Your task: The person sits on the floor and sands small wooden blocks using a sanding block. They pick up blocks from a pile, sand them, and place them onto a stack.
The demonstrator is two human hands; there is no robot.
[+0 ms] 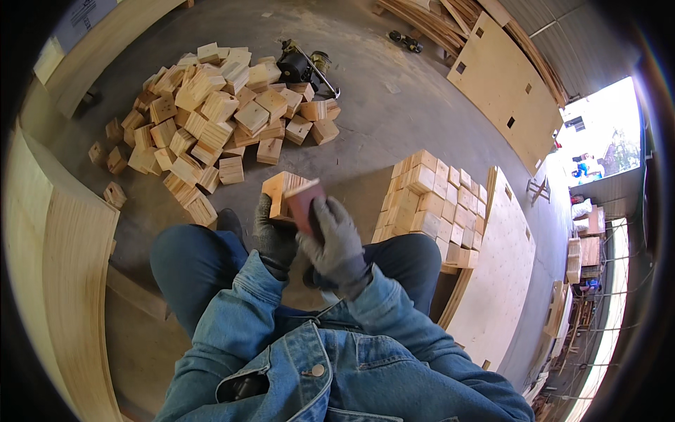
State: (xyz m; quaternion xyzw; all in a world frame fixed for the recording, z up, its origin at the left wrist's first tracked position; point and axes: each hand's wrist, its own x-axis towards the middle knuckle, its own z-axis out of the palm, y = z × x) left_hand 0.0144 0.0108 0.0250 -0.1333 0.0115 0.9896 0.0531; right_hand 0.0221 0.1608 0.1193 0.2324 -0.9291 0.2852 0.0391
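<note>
My left hand (273,239), in a dark grey work glove, is closed around the lower side of a pale wooden block (276,191) held up in front of my knees. In my right hand (335,243), gloved in lighter grey, is a reddish-brown sanding block (305,204). Its top lies against or just in front of the wooden block's right side; whether they touch I cannot tell. The right fingers wrap its right edge, slightly blurred.
A loose heap of wooden blocks (204,112) covers the floor ahead on the left, a black power tool (299,67) behind it. Right of my knee stands a neat stack of blocks (429,204) beside plywood panels (492,274). A curved plywood piece (70,281) flanks my left.
</note>
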